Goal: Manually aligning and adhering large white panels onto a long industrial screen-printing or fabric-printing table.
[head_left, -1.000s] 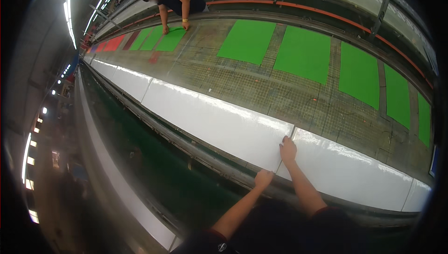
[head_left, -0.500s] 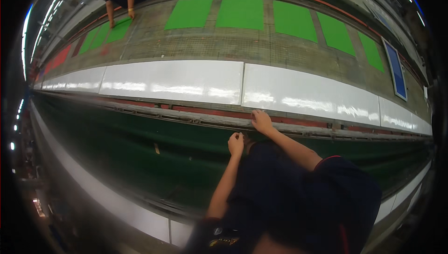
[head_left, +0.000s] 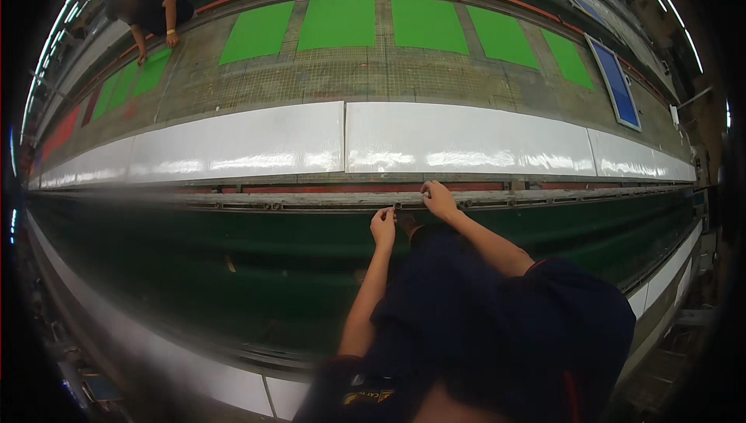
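My left hand [head_left: 382,228] is closed in a pinch just in front of the long table's near rail [head_left: 326,199]; whatever its fingertips hold is too small to make out. Slightly higher and to the right, my right hand [head_left: 440,200] reaches over that rail. Its fingers are curled together, and I cannot see what is in them. Beyond both hands, a row of glossy white sheets [head_left: 466,141] lies along the table's near side. Green rectangular pieces [head_left: 336,23] lie in a row farther back on the table [head_left: 311,81].
At the far left, another person [head_left: 148,7] bends over the table with both hands at a green piece. A blue screen in a pale frame [head_left: 615,85] lies at the right. Below the rail runs a dark green floor [head_left: 233,260]. Red pieces [head_left: 61,134] lie at the far left.
The view has turned, so the table and its sheets sit farther left in the picture. My hands stay close together at the rail, the left a little nearer to it.
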Demonstrator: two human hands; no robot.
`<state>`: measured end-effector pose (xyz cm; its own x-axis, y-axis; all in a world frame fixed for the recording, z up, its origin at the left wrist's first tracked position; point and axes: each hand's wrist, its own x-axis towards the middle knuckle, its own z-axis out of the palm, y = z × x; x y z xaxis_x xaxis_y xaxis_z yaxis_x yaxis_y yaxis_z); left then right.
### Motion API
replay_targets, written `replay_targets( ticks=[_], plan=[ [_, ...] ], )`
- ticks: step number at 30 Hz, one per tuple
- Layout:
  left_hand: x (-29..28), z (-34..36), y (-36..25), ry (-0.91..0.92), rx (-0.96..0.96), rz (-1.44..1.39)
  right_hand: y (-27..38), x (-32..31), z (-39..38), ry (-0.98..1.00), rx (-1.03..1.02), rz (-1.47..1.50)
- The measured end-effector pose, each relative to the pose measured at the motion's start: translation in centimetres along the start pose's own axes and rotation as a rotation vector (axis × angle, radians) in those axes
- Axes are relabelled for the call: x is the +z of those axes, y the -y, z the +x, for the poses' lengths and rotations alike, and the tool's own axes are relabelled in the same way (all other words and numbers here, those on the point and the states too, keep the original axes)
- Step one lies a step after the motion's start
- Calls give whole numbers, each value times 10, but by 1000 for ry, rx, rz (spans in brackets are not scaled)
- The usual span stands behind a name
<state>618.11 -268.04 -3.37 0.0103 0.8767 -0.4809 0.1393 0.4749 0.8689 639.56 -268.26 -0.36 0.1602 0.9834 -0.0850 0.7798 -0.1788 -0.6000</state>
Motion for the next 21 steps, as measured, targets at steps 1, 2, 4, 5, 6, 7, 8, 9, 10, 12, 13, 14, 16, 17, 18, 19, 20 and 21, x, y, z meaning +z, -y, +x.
replay_targets(
  ticks=[1, 2, 4, 5, 6, 7, 8, 9, 10, 12, 13, 14, 16, 17, 18, 19, 20, 21],
  plan=[
    [2, 13, 1, -36, -13, -48, -5, -1, 12, 24, -18, 8],
    [4, 23, 1, -70, -31, -93, -11, -3, 22, 20, -46, 19],
    [12, 46, -2, -136, -60, -189, -25, -6, 50, 21, -104, 2],
    [11, 58, -2, -187, -72, -281, -24, -4, 65, 65, -124, 21],
    [5, 69, 0, -241, -110, -285, -23, -2, 80, 95, -99, 36],
    [3, 80, -1, -302, -129, -288, -21, 0, 96, 131, -81, 49],
    [2, 89, -2, -346, -159, -387, -24, 1, 111, 148, -90, 97],
    [2, 96, -3, -396, -180, -489, -30, 2, 122, 131, -72, 123],
    [13, 105, -12, -443, -223, -536, -42, 3, 137, 105, -53, 143],
    [17, 127, -22, -538, -254, -526, -55, 9, 170, 129, -10, 142],
    [15, 136, -24, -589, -247, -502, -51, 16, 190, 169, -45, 160],
    [12, 145, -28, -613, -277, -432, -49, 22, 210, 182, -64, 162],
    [-10, 164, -33, -723, -250, -497, -24, 40, 255, 224, -130, 201],
    [-19, 172, -28, -780, -230, -560, -6, 51, 279, 240, -180, 232],
    [-28, 179, -31, -785, -252, -552, 13, 62, 305, 250, -223, 264],
    [-30, 188, -41, -805, -259, -556, 26, 71, 334, 231, -285, 280],
    [-26, 196, -51, -820, -320, -610, 38, 80, 361, 209, -325, 271],
    [-20, 205, -61, -829, -379, -667, 46, 89, 390, 206, -346, 245]
  ],
)
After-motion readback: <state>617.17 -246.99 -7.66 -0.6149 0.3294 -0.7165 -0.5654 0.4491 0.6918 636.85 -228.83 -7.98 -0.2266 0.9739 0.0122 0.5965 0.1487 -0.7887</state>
